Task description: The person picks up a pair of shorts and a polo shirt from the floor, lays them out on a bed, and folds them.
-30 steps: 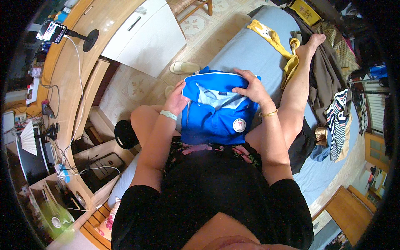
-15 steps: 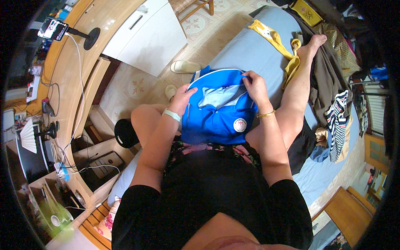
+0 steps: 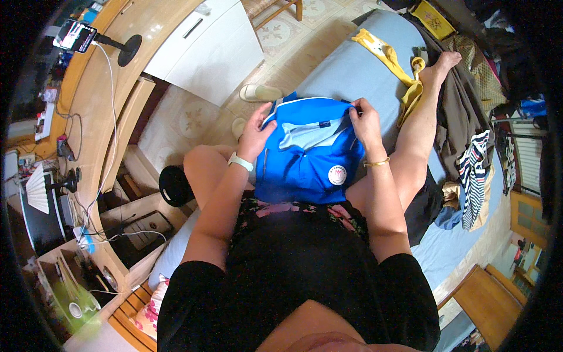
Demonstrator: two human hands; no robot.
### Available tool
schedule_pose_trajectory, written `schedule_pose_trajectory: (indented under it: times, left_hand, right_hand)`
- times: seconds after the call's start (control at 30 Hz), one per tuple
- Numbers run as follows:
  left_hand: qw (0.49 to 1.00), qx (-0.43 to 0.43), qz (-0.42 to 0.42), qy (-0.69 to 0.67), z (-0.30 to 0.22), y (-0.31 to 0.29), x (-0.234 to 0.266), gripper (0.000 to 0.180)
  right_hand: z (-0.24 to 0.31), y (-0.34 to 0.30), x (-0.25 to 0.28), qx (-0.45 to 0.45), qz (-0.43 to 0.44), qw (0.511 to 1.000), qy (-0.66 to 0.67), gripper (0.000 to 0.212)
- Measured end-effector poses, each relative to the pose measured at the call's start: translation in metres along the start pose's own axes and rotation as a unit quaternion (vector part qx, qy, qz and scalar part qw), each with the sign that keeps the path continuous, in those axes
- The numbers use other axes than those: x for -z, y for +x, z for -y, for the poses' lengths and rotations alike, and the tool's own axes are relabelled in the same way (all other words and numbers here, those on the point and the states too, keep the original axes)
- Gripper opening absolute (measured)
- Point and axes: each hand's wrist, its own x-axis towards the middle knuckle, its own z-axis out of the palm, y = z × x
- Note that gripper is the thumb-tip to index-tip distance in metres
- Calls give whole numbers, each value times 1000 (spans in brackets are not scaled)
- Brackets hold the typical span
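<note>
A blue collared shirt (image 3: 314, 170) with white collar trim, a pale inside and a round white badge lies folded across my lap. At its upper left edge is my left hand (image 3: 256, 135), with a pale watch on the wrist. Its thumb rests at the collar while the fingers are spread along the outside, and it does not grip the cloth. My right hand (image 3: 367, 123), wearing a gold bracelet, pinches the right end of the collar between thumb and fingers. Inside the neck opening a small dark label shows.
Yellow tights (image 3: 384, 53) lie on the blue bed (image 3: 346, 64) beyond the shirt, near my stretched-out leg. A striped garment (image 3: 474, 176) sits among clothes at right. On the left desk (image 3: 97, 111) stands a phone (image 3: 74, 36) on a stand. A pale slipper (image 3: 261, 92) is on the floor.
My left hand has loosened, its fingers lifting and spreading off the collar. The right hand has shifted slightly right with the collar end, and the dark neck label has come into view.
</note>
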Motion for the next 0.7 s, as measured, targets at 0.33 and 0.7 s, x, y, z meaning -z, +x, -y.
schedule_pose_trajectory:
  times: [0.33, 0.7]
  left_hand:
    - [900, -130, -14, 416, -20, 0, -16, 52]
    - [827, -168, -40, 536, -3, 25, -35, 30]
  right_hand:
    - [-2, -5, -2, 15, -20, 1000, 13, 12]
    - [11, -7, 2, -22, 2, 998, 59, 13]
